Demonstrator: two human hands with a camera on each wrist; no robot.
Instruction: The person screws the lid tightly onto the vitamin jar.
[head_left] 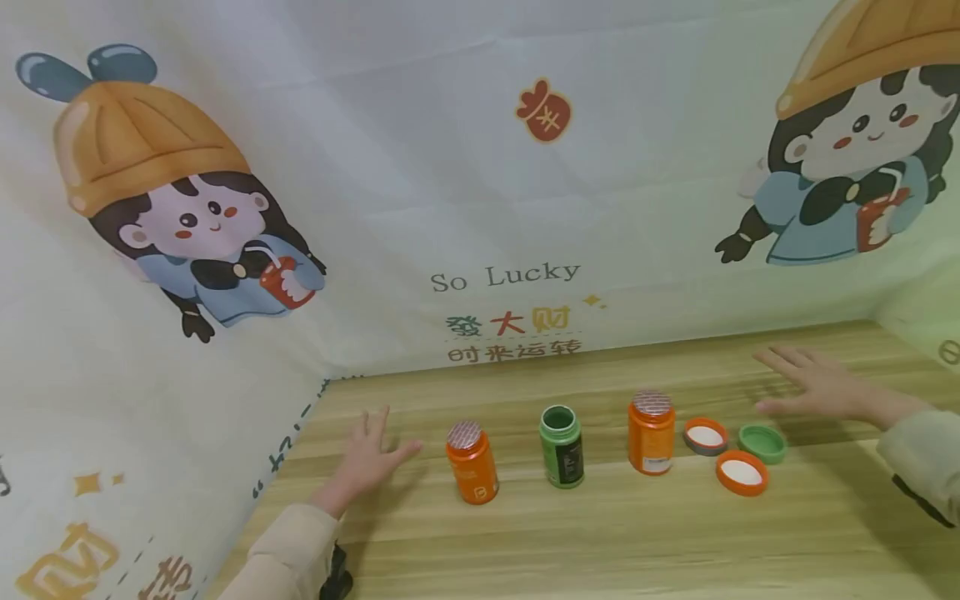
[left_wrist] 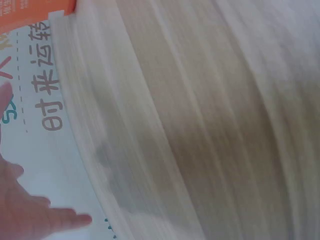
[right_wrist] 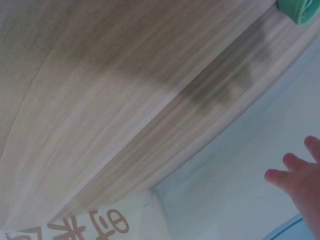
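Observation:
My left hand (head_left: pixel 366 462) is spread over the left side of the table, fingers straight and holding nothing. Nearest to it stands an upright orange bottle (head_left: pixel 474 471) with a silvery patterned seal across its mouth. A green bottle (head_left: pixel 564 458), uncapped with a dark opening, stands in the middle. To its right is a second orange bottle (head_left: pixel 651 437), sealed the same way. My right hand (head_left: pixel 825 387), fingers extended and bare, is beyond three loose caps: an orange-grey cap (head_left: pixel 706 436), a green cap (head_left: pixel 762 443) and an orange cap (head_left: pixel 742 472).
Pale printed cloth (head_left: pixel 420 167) hangs behind the wood-grain table (head_left: pixel 600 542) and along its left side, with cartoon figures and lettering. Its lower edge meets the table's back edge. More cloth (head_left: pixel 922 292) hangs at the right.

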